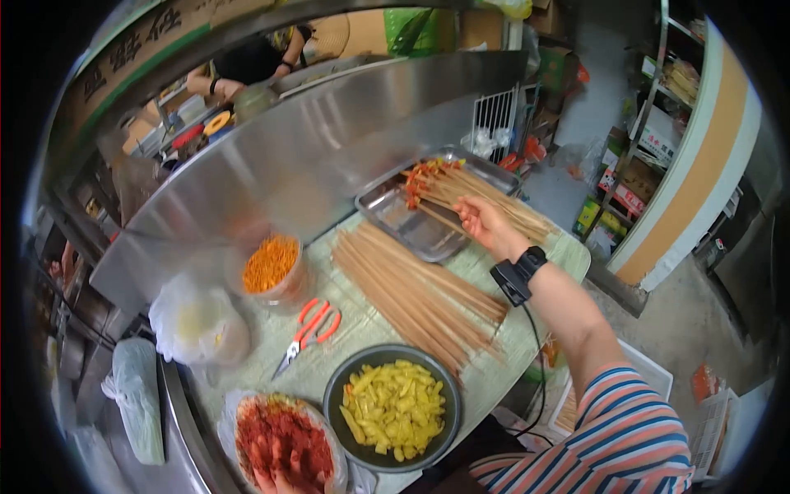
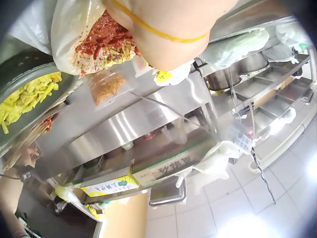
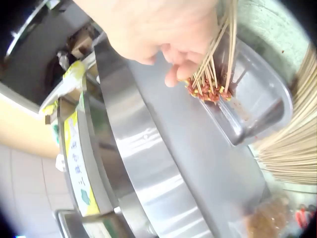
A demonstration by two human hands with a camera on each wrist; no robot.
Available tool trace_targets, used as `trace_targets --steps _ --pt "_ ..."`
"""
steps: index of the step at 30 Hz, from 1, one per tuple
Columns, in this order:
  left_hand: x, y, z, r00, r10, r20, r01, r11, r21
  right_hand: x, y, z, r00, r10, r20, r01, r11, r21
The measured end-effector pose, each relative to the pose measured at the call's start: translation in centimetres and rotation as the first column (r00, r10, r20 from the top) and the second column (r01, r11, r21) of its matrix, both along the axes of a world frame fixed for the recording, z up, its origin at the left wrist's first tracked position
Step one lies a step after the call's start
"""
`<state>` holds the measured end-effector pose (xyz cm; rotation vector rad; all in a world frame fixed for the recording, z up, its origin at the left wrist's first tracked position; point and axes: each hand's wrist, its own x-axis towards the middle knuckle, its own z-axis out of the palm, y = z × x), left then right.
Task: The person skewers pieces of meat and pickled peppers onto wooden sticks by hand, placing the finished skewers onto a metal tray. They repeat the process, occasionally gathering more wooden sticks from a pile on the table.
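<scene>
At the steel tray, my right hand has its fingers curled and appears to pinch a thin skewer beside a bunch of skewers tipped with red and yellow pieces. The right wrist view shows this hand over the bunch's sticks, its grip partly hidden. My left hand rests in red chopped mixture in a plastic-lined container; its fingertips are hidden there and in the left wrist view. Right of it, a dark bowl holds yellow-green pieces.
Bare sticks lie between tray and bowl. Red-handled scissors, a tub of orange strips and a white plastic bag stand left. A steel panel runs behind. Someone's arms show beyond it.
</scene>
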<state>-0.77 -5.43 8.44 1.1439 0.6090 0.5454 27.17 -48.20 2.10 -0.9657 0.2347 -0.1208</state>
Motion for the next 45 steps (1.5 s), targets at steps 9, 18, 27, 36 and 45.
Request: trace_targets --steps 9,18,27,36,45 --pt "0.0 1.6 -3.9 0.983 -0.146 0.113 0.127 0.98 0.156 -5.3 12.6 -0.4 0.934 0.277 -0.224 -0.159 -0.238 -0.958" --pt "-0.2 3.4 -5.9 0.961 -0.17 0.219 0.163 0.985 0.049 -4.7 11.2 0.1 0.902 0.238 -0.36 -0.34 -0.122 -0.933" --pt "-0.3 3.9 -6.4 0.955 -0.197 0.221 0.2 0.98 0.012 -5.5 11.0 2.9 0.858 0.193 -0.476 -0.472 -0.066 -0.879" --pt "-0.3 4.3 -7.0 0.953 -0.197 0.228 0.2 0.98 0.012 -4.2 11.3 0.4 0.778 0.266 -0.569 -0.519 -0.238 -0.821" --pt "-0.2 5.5 -7.4 0.938 -0.183 0.293 0.198 0.98 -0.023 -7.7 8.8 9.9 0.904 0.395 -0.162 -0.323 0.383 -0.865"
